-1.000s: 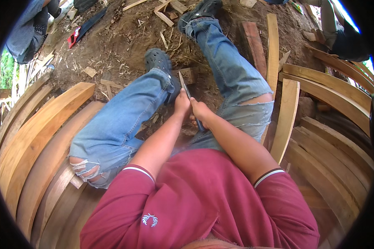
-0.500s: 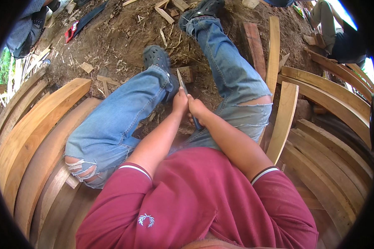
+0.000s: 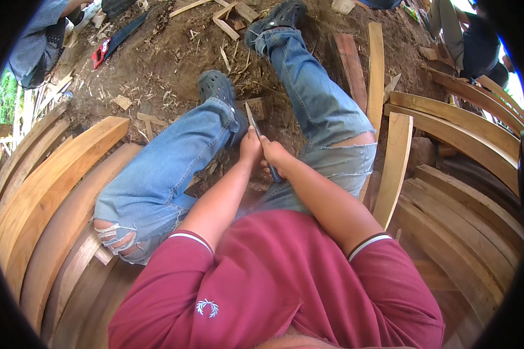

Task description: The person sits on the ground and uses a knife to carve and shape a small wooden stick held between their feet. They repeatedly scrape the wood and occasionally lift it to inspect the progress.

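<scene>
Between my knees, both hands meet over a long, narrow bladed tool [image 3: 254,122] with a dark blue handle end. My right hand [image 3: 276,156] is closed around its handle, which sticks out below the fingers. Just to the left, my left hand [image 3: 251,148] is closed on the blade, thumb lying along it. The pale pointed end reaches up toward my left shoe. Whether that pale end is part of the blade or a separate thin strip of wood, I cannot tell. A small wooden block [image 3: 256,108] lies on the ground behind the tip.
Curved planks [image 3: 70,168] are stacked at my left, and more curved boards [image 3: 460,232] at my right. An upright board [image 3: 395,168] stands beside my right knee. A red-handled saw [image 3: 102,53] lies on the dirt, far left. Other people sit at both upper edges.
The view has shifted slightly, and my right leg appears a little further left. Both hands keep nearly the same hold on the tool.
</scene>
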`<action>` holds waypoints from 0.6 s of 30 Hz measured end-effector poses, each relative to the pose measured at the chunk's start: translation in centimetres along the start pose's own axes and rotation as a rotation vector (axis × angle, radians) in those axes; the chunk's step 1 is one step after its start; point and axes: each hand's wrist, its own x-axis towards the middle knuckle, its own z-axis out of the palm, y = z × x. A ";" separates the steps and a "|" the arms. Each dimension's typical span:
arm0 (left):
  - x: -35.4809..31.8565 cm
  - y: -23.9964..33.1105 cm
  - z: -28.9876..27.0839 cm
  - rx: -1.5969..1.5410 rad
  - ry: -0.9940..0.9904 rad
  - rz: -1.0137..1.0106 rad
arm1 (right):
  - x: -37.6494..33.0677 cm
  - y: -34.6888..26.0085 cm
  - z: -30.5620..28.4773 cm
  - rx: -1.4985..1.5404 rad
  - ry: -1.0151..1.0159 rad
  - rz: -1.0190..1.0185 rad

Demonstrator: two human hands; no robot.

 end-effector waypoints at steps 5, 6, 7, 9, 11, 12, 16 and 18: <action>-0.3 0.3 -0.1 -0.010 -0.030 -0.005 | -0.3 0.1 0.1 -0.003 0.005 0.020; -0.2 0.1 0.0 0.052 0.001 0.048 | -0.3 -0.1 0.2 -0.015 0.031 0.021; -0.1 -0.1 0.0 0.114 0.034 0.098 | -0.3 -0.2 0.5 -0.027 0.054 0.023; 0.4 -0.5 -0.1 0.149 0.046 0.139 | 0.0 -0.5 0.5 -0.058 0.028 -0.019; -0.1 0.3 -0.1 0.091 -0.007 0.120 | 1.1 -0.5 0.3 -0.082 0.052 -0.072; -0.2 0.2 0.1 0.103 0.003 0.114 | 2.3 -0.4 0.2 -0.092 0.084 -0.110; 1.3 -1.0 -0.2 0.140 0.022 0.108 | 2.5 -0.7 0.7 -0.029 0.100 -0.114; 1.4 -1.1 -0.1 0.090 -0.018 0.027 | 1.7 -0.2 0.4 0.014 0.069 -0.059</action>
